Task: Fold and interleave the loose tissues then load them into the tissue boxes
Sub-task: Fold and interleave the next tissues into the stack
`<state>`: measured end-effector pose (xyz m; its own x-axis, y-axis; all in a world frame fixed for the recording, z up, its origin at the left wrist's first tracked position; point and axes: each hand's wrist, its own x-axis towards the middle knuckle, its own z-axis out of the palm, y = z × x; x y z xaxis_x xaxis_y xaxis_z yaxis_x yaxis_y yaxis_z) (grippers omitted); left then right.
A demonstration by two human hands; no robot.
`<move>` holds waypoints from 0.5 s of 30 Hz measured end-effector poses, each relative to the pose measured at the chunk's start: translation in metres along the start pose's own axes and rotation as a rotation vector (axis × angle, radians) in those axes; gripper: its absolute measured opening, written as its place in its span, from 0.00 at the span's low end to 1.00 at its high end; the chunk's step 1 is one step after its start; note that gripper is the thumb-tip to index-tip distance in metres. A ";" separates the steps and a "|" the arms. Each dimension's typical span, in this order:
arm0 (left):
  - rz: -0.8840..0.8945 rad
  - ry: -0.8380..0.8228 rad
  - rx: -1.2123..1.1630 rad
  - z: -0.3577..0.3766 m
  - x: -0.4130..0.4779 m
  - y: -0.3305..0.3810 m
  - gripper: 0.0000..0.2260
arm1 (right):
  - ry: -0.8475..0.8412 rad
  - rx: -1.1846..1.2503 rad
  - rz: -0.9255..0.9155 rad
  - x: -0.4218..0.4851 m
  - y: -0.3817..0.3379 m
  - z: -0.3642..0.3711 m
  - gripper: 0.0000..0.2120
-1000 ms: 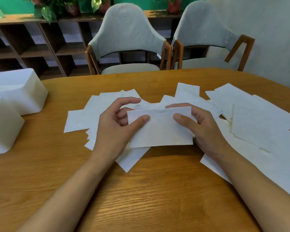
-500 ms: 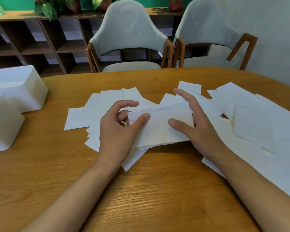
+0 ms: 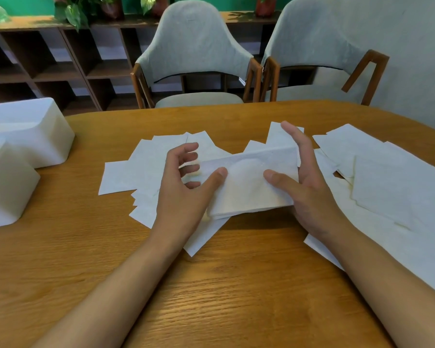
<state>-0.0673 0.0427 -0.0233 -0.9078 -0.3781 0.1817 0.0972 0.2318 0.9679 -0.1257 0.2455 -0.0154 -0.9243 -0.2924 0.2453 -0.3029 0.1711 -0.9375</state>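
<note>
The folded tissue point(image 3: 251, 187) is held over loose tissues point(image 3: 146, 167), its long axis from 9 to 3 o'clock. It is pinched under both thumbs. The left hand point(image 3: 183, 192) is loosely curled; the right hand point(image 3: 309, 194) is stretched along its 3 o'clock edge. Bare table point(image 3: 211, 285) is seen at 6 o'clock, tissue boxes point(image 3: 35, 131) at 9.
</note>
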 end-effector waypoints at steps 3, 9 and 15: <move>-0.127 -0.148 -0.126 -0.001 0.001 0.007 0.21 | -0.009 0.041 0.001 0.001 0.000 0.000 0.35; -0.099 -0.156 -0.103 -0.003 -0.002 0.002 0.11 | -0.097 -0.036 -0.007 -0.001 -0.001 0.001 0.33; 0.027 -0.242 -0.108 -0.006 0.000 0.000 0.16 | -0.179 -0.160 0.030 -0.003 0.001 0.000 0.17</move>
<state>-0.0646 0.0375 -0.0222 -0.9741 -0.1446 0.1740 0.1545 0.1366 0.9785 -0.1232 0.2471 -0.0174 -0.8819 -0.4444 0.1574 -0.3225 0.3251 -0.8890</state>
